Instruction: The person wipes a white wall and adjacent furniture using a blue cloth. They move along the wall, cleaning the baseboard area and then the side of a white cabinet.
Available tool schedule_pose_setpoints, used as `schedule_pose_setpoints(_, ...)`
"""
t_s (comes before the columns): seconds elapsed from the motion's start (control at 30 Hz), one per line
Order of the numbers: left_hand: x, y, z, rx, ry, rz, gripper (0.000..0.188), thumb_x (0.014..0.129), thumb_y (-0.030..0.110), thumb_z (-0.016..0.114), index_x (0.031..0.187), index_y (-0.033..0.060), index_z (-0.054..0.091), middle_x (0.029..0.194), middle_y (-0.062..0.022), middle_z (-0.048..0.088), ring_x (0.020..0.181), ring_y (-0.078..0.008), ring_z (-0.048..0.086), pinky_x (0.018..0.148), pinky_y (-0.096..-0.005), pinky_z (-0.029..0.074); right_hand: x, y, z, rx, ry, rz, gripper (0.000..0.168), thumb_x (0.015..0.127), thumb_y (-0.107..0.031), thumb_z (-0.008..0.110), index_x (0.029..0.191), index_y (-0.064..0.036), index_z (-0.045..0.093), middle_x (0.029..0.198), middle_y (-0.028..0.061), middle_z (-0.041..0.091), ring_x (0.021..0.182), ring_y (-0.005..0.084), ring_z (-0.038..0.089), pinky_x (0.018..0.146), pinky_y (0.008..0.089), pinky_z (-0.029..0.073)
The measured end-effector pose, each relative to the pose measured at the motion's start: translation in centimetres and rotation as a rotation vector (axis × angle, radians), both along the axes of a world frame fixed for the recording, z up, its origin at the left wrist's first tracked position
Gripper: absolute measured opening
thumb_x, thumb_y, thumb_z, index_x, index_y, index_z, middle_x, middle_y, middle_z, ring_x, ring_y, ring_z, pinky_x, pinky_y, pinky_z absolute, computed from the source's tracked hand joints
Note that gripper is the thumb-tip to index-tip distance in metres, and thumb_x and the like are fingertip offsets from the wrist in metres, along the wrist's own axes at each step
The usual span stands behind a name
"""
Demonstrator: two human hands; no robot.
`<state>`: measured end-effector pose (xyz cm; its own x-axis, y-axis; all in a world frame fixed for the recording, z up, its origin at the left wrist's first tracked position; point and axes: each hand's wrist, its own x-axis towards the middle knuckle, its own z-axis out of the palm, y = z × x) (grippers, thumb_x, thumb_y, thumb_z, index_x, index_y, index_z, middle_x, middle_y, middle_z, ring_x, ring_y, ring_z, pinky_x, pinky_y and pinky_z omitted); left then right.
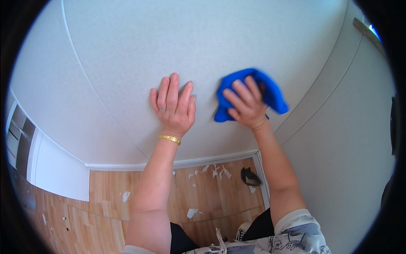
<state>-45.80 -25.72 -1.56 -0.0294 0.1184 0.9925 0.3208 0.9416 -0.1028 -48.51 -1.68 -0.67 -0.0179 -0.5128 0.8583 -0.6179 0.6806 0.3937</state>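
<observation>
Before me stands a pale grey wall panel (pixel 203 41) with a fine textured surface and narrow seams. My left hand (pixel 174 106) rests flat against it, fingers apart and holding nothing. It wears a ring, and a gold bracelet (pixel 170 138) circles the wrist. To its right, my right hand (pixel 247 103) holds a blue cloth (pixel 230 82) against the panel. The fingers spread over the cloth, whose right side folds up loosely off the wall. Slight blur covers this hand and the cloth.
A white baseboard (pixel 127 166) edges the wood-look floor (pixel 108 187). White scraps (pixel 192 212) and a crumpled dark item (pixel 250 176) lie there. A side wall (pixel 345 127) meets the panel on the right. At left a white board (pixel 60 174) stands low.
</observation>
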Motion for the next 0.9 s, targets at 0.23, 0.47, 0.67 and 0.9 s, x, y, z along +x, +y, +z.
schedule_pose_setpoints(0.23,0.1,0.0,-0.1,-0.029,-0.019,-0.019,0.034,0.091,0.018,0.062,0.124,0.0111,0.063,0.144,-0.0181,0.050,0.138,-0.0325,0.041,0.118,-0.0482,0.017,0.5,-2.1,-4.4,-0.101,-0.120,-0.107,0.047,0.079,-0.036,0.065,0.125,-0.024,0.067,0.140,0.0033,0.052,0.134,0.0304,0.043,0.112,0.0568,0.019)
schedule_pose_setpoints(0.47,0.3,-0.2,-0.3,-0.058,-0.039,-0.012,0.036,0.090,0.018,0.063,0.125,0.0115,0.063,0.144,-0.0174,0.050,0.138,-0.0331,0.040,0.118,-0.0488,0.015,0.4,-0.3,-1.7,0.347,-0.141,0.124,0.040,0.077,-0.011,0.067,0.115,-0.024,0.069,0.125,-0.0010,0.061,0.107,0.0224,0.062,0.085,0.0376,0.053)
schedule_pose_setpoints(0.67,0.1,-0.3,-0.2,-0.045,-0.001,-0.002,0.035,0.089,0.017,0.062,0.124,0.0122,0.063,0.144,-0.0167,0.050,0.138,-0.0323,0.040,0.119,-0.0478,0.015,1.4,1.7,4.0,-0.159,0.085,-0.138,0.051,0.078,-0.033,0.075,0.126,-0.020,0.065,0.134,0.0043,0.058,0.123,0.0278,0.052,0.091,0.0381,0.041)
schedule_pose_setpoints(0.9,-0.2,-0.2,-0.3,-0.018,-0.001,0.007,0.035,0.088,0.019,0.062,0.122,0.0154,0.064,0.143,-0.0135,0.051,0.137,-0.0301,0.042,0.118,-0.0479,0.017,1.4,2.4,-2.0,0.089,0.036,-0.066,0.045,0.080,-0.037,0.070,0.123,-0.028,0.067,0.131,-0.0014,0.061,0.118,0.0207,0.054,0.090,0.0387,0.035)
